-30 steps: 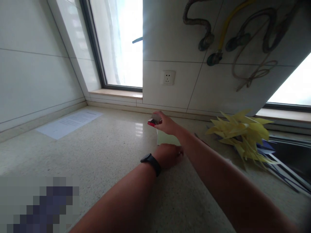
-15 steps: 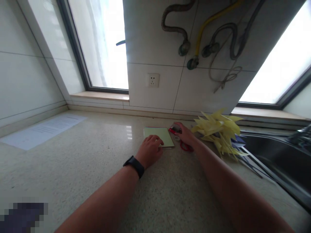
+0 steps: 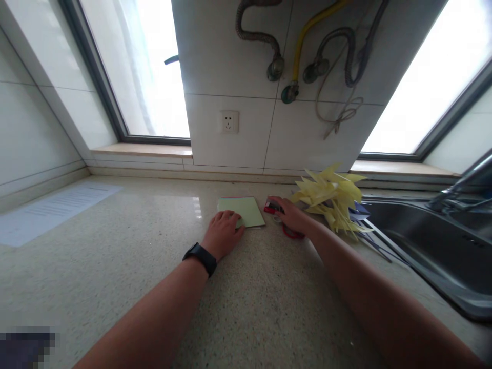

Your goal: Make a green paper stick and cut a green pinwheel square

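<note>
Pale-green paper stack lies on the counter under the left hand, fingers parted, right hand at a red tool beside it (grip unclear), whose sideways nudge could skew the paper stack.

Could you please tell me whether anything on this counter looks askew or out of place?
Slightly: the pale green paper stack is not squared, as edges beneath peek out, and the yellow pointed pieces lie jumbled beside the sink.
</note>
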Available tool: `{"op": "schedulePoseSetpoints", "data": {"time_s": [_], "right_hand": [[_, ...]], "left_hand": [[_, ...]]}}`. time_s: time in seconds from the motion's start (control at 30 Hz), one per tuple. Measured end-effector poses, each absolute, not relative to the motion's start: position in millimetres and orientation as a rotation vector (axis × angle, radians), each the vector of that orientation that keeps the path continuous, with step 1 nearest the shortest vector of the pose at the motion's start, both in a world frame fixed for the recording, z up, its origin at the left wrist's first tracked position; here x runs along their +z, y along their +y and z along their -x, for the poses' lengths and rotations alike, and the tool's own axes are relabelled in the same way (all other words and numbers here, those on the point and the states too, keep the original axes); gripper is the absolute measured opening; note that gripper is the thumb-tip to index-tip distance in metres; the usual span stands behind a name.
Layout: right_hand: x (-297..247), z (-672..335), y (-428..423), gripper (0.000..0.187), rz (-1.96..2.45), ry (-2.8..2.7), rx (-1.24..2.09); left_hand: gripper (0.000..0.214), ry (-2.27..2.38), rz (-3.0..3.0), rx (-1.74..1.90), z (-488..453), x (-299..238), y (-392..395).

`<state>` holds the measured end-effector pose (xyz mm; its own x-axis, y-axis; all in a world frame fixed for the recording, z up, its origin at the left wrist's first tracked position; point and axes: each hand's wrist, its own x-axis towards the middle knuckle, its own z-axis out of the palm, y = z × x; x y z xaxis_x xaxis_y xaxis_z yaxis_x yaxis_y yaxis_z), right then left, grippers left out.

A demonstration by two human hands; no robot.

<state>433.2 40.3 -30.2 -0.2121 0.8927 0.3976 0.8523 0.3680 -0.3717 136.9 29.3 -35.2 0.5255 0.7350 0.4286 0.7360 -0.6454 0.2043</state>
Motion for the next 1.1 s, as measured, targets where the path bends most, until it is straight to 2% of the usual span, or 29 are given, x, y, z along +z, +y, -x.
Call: {"op": "schedulePoseSetpoints", "data": {"time_s": [0.13, 0.33, 0.57, 0.8, 1.1], "right_hand": [[-28.9, -439.3, 29.4, 0.057, 1.527, -2.097, 0.119], [-28.5, -440.6, 18.0, 0.069, 1.573, -1.998, 0.053], [-41.4, -452.1, -16.7, 0.059, 1.726, -1.757, -0.035], [-45.5, -453.8, -51.0, 0.036, 1.800, -1.816, -0.018], [-32.4, -432.9, -27.3, 0.052, 1.815, -1.961, -0.008]], "left_hand": [[0.031, -1.331, 2.746, -0.758, -137.0, -34.9, 30.4], [0.030, -1.330, 2.756, -0.738, -136.8, -34.5, 31.5], [0.031, -1.333, 2.756, -0.735, -136.7, -36.0, 32.6], [0.031, -1.332, 2.770, -0.745, -136.4, -35.1, 32.3], [0.030, -1.333, 2.807, -0.798, -135.6, -32.3, 30.6]]}}
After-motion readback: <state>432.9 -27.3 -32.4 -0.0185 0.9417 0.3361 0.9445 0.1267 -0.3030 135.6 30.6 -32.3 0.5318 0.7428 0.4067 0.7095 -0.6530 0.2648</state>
